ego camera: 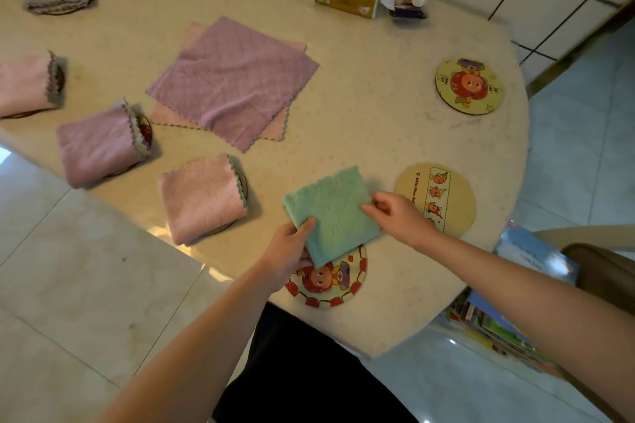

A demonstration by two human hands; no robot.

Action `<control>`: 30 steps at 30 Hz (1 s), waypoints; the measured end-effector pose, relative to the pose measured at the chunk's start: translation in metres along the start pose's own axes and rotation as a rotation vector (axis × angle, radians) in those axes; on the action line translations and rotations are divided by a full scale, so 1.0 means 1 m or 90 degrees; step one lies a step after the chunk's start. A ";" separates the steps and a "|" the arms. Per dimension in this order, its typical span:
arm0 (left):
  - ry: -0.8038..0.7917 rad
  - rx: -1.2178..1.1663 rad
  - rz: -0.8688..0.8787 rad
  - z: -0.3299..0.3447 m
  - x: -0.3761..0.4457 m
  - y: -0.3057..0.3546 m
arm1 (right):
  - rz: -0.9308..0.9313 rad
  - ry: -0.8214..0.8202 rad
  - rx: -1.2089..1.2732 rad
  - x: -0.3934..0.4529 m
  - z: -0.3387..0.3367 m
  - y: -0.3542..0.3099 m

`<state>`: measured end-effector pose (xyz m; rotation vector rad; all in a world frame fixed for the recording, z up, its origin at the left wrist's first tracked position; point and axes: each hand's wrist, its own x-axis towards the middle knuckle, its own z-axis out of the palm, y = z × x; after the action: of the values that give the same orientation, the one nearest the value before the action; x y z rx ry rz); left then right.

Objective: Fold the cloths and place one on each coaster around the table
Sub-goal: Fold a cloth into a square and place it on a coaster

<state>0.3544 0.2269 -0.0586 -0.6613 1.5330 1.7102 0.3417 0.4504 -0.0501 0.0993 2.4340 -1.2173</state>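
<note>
Green cloth (335, 213), folded, pinched at near corner by left hand (292, 251) and at right edge by right hand (398, 216), partly over near coaster (326, 282). Five coasters already covered; two bare coasters (443, 199) beyond; two flat cloths (233, 82) unfolded.

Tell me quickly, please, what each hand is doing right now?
Left hand: grips the near left corner of the folded green cloth.
Right hand: pinches the same cloth's right edge.
</note>
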 end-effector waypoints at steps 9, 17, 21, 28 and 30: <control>0.000 -0.048 -0.101 -0.003 0.008 0.007 | 0.113 -0.007 -0.094 0.026 0.011 0.003; 0.088 0.046 -0.089 -0.003 0.003 0.011 | 0.125 0.040 -0.156 0.027 0.019 -0.004; 0.232 0.358 0.102 -0.017 0.000 0.018 | 0.137 0.091 -0.217 0.017 0.022 -0.009; 0.141 0.865 0.310 -0.025 0.022 0.040 | 0.251 0.105 -0.212 -0.006 0.031 -0.018; 0.114 0.860 0.260 -0.024 0.028 0.047 | 0.282 0.106 -0.150 -0.005 0.032 -0.020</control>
<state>0.2981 0.2076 -0.0562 0.2429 2.5495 0.4915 0.3523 0.4144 -0.0501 0.6557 2.4897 -0.7483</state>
